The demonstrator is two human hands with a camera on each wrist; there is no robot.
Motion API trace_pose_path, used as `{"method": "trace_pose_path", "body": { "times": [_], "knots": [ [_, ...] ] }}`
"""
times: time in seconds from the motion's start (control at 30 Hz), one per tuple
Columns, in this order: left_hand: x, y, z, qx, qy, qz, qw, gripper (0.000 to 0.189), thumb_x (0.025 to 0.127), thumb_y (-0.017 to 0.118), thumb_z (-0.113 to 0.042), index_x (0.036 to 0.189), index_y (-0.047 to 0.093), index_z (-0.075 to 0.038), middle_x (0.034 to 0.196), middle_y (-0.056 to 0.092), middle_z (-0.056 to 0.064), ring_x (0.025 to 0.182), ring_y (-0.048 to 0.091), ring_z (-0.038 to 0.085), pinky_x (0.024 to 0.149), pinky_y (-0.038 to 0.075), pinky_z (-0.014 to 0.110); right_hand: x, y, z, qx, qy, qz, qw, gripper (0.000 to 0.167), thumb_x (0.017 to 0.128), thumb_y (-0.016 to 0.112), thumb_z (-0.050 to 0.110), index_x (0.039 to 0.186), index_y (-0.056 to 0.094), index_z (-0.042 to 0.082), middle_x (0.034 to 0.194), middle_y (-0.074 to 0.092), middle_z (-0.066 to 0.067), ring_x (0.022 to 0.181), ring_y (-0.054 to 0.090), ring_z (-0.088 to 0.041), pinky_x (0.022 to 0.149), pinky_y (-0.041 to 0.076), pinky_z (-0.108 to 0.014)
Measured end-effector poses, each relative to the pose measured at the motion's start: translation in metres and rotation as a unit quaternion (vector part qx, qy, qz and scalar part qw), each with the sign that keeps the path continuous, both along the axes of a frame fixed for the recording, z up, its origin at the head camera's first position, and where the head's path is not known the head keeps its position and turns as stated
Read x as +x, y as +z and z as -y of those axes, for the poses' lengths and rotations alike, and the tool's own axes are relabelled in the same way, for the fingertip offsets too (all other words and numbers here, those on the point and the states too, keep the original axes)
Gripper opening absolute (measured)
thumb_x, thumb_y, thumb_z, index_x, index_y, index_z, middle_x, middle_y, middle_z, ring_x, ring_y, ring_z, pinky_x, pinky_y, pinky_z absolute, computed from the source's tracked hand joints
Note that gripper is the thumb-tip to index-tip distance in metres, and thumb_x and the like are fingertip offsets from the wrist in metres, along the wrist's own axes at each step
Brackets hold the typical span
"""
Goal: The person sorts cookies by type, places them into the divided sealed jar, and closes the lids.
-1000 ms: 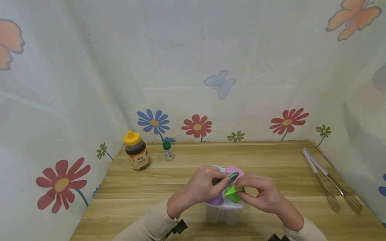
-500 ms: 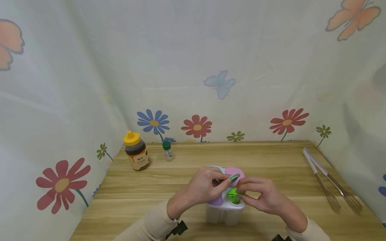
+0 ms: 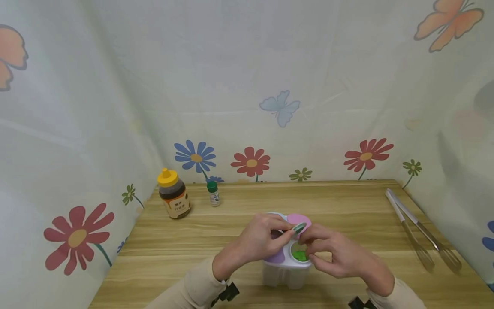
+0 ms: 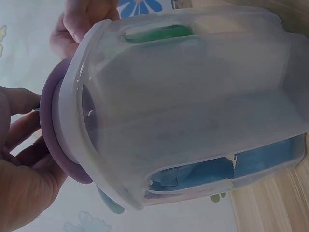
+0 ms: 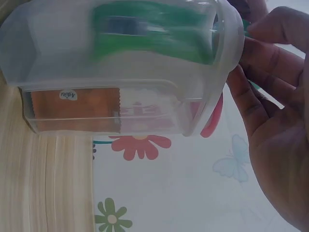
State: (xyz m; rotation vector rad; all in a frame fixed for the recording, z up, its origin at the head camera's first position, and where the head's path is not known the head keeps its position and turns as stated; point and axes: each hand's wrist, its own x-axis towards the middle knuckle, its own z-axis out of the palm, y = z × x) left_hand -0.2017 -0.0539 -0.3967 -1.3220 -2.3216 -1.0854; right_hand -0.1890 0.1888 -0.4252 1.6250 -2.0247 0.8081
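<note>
A clear plastic container [image 3: 286, 277] with several lidded compartments stands near the table's front. My left hand [image 3: 260, 238] pinches a small grey-green lid [image 3: 299, 227] between thumb and fingers, holding it raised. Below it, the round opening shows a bright green packet [image 3: 299, 255] down inside. My right hand [image 3: 341, 253] has its bent fingertips at the right side of that opening, with nothing visible gripped. Through the wall in the right wrist view, the green packet [image 5: 154, 31] lies lengthwise in its compartment. A purple lid [image 4: 48, 121] sits beside my left fingers.
A brown packet [image 5: 75, 108] and a blue packet [image 4: 268, 157] show in other compartments. A honey bottle [image 3: 175, 197] with a yellow cap and a small green-capped jar [image 3: 213, 195] stand back left. Metal tongs [image 3: 418, 229] lie at the right. Patterned curtains surround the table.
The green packet has gone down into the compartment, and my right fingers have let go of it. My left hand has kept the lid raised in nearly the same spot.
</note>
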Motion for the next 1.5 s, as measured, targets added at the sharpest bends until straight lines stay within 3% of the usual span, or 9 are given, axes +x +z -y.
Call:
{"method": "trace_pose_path", "body": {
  "times": [0.13,0.37,0.57,0.8,0.9,1.0,1.17,1.37,1.5],
  "knots": [
    [0.001,0.0,0.0,-0.004,-0.022,0.013,0.9997,0.014,0.092,0.068,-0.02,0.097,0.077,-0.01,0.094,0.075,-0.002,0.081,0.062,-0.006,0.066,0.052,0.013,0.002,-0.001,-0.001,0.009,-0.007,0.013,0.9999,0.018,0.079,0.079,0.015,0.09,0.066,0.02,0.117,0.058,0.002,0.105,0.055,-0.016,0.095,0.042,-0.019],
    [0.0,-0.001,0.001,-0.016,-0.049,0.033,0.9981,0.019,0.094,0.066,-0.02,0.105,0.075,-0.01,0.1,0.075,-0.002,0.094,0.064,-0.005,0.075,0.05,0.01,0.002,-0.009,-0.005,-0.01,-0.026,0.01,0.9996,0.044,0.067,0.089,0.021,0.098,0.059,0.015,0.116,0.056,-0.001,0.107,0.054,-0.016,0.098,0.04,-0.017],
    [0.001,0.002,0.003,-0.018,-0.048,0.071,0.9962,0.019,0.093,0.066,-0.019,0.106,0.075,-0.008,0.101,0.074,0.0,0.095,0.064,-0.004,0.078,0.052,0.013,0.002,-0.017,-0.008,-0.038,-0.076,0.027,0.996,0.056,0.065,0.091,0.029,0.106,0.059,0.011,0.114,0.057,-0.004,0.105,0.054,-0.016,0.099,0.039,-0.014],
    [0.001,0.004,0.005,-0.027,-0.049,0.081,0.9951,0.022,0.094,0.065,-0.021,0.109,0.074,-0.008,0.1,0.074,0.0,0.092,0.063,-0.006,0.077,0.052,0.013,0.001,-0.026,-0.01,-0.048,-0.141,0.033,0.9883,0.078,0.06,0.092,0.04,0.12,0.056,0.006,0.119,0.055,-0.003,0.102,0.054,-0.014,0.089,0.044,-0.017],
    [0.0,0.005,0.006,-0.035,-0.058,0.082,0.9943,0.021,0.095,0.064,-0.02,0.11,0.074,-0.008,0.1,0.074,0.001,0.089,0.062,-0.006,0.077,0.051,0.012,0.0,-0.03,-0.011,-0.053,-0.152,0.044,0.9859,0.087,0.059,0.092,0.042,0.126,0.053,0.001,0.123,0.053,-0.009,0.105,0.055,-0.018,0.093,0.044,-0.017],
    [-0.002,0.006,0.007,-0.044,-0.067,0.073,0.9941,0.021,0.095,0.064,-0.017,0.111,0.073,-0.008,0.102,0.074,0.001,0.088,0.061,-0.006,0.077,0.05,0.011,-0.002,-0.034,-0.012,-0.058,-0.157,0.067,0.9837,0.097,0.055,0.094,0.036,0.13,0.049,-0.005,0.127,0.051,-0.017,0.109,0.055,-0.024,0.098,0.042,-0.015],
    [-0.003,0.009,0.01,-0.069,-0.081,0.056,0.9927,0.023,0.094,0.064,-0.017,0.114,0.072,-0.008,0.105,0.074,-0.001,0.076,0.054,-0.005,0.067,0.045,0.008,-0.003,-0.037,-0.012,-0.065,-0.148,0.121,0.9793,0.109,0.049,0.097,0.021,0.137,0.04,-0.011,0.134,0.045,-0.026,0.116,0.053,-0.032,0.103,0.039,-0.015],
    [-0.003,0.01,0.01,-0.097,-0.095,0.05,0.9894,0.026,0.095,0.064,-0.021,0.119,0.07,-0.012,0.11,0.072,-0.004,0.075,0.051,-0.005,0.065,0.043,0.007,-0.001,-0.038,-0.012,-0.067,-0.119,0.216,0.9669,0.109,0.063,0.092,0.019,0.149,0.027,-0.002,0.144,0.04,-0.021,0.132,0.045,-0.02,0.107,0.038,-0.022],
    [-0.003,0.012,0.01,-0.111,-0.105,0.041,0.9873,0.027,0.095,0.064,-0.022,0.119,0.07,-0.014,0.11,0.072,-0.005,0.077,0.052,-0.005,0.068,0.043,0.006,-0.002,-0.041,-0.012,-0.079,-0.084,0.287,0.951,0.109,0.069,0.088,0.012,0.152,0.019,0.001,0.149,0.034,-0.024,0.139,0.037,-0.01,0.109,0.034,-0.02]
  ]
}}
